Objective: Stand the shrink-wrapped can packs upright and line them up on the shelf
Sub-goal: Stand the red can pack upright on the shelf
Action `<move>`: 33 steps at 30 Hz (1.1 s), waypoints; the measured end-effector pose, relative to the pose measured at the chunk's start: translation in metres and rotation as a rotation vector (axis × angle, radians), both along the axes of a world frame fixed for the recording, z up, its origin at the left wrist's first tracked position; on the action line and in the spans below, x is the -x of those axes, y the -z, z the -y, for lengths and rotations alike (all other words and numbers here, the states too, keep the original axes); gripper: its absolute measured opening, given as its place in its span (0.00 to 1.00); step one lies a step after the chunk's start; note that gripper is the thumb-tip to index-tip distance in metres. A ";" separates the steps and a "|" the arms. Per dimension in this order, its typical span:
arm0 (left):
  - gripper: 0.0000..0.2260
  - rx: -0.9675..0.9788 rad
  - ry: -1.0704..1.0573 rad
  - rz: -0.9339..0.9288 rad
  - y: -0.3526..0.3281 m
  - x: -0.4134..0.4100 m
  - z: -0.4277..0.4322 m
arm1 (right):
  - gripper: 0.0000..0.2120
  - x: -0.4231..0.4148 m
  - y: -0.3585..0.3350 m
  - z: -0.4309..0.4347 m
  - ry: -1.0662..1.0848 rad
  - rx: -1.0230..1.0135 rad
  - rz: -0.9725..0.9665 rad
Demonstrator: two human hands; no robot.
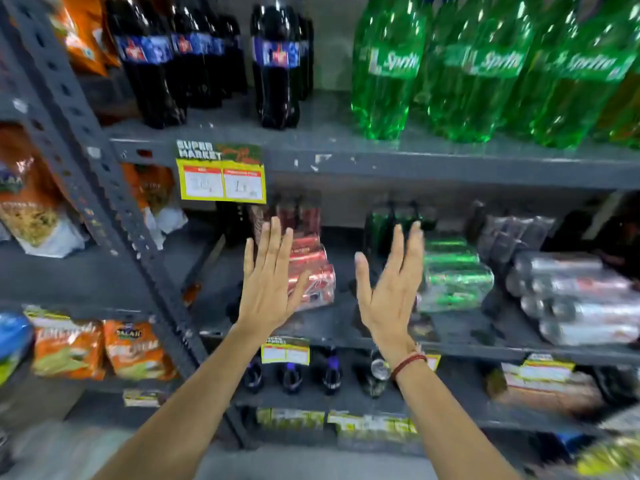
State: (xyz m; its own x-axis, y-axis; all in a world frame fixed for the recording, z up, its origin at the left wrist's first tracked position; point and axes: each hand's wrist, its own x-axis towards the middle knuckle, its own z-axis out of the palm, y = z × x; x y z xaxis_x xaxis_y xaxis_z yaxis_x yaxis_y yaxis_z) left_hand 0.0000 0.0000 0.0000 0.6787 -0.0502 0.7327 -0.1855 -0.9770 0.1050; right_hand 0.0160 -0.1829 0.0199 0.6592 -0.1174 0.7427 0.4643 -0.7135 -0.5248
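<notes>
Head view: both forearms reach up and forward toward the middle shelf (pixel 346 336), palms facing each other. The left hand (pixel 268 289) is spread flat with fingers straight, empty, in front of the red can pack (pixel 313 271); whether it touches the wrap cannot be told. The right hand (pixel 389 292), a red thread bracelet (pixel 408 363) on its wrist, is likewise splayed wide and empty, just left of the green can pack (pixel 453 275). Both packs lie on their sides, as does the silver can pack (pixel 575 299) further right. Behind them more packs stand in shadow. A yellow price tag (pixel 221 181) hangs from the upper shelf edge, where dark cola bottles (pixel 277 64) and green Sprite bottles (pixel 391 67) stand.
</notes>
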 end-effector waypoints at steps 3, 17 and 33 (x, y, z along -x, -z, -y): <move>0.32 0.048 -0.056 -0.158 0.005 -0.026 -0.012 | 0.34 -0.011 0.033 -0.017 -0.061 -0.045 -0.322; 0.30 0.076 -0.139 -0.814 0.016 -0.171 -0.052 | 0.42 -0.060 0.088 -0.097 -0.152 -1.070 -1.066; 0.37 0.955 -0.133 -0.465 0.040 -0.127 -0.092 | 0.26 -0.057 0.053 -0.113 -0.306 -0.444 -0.562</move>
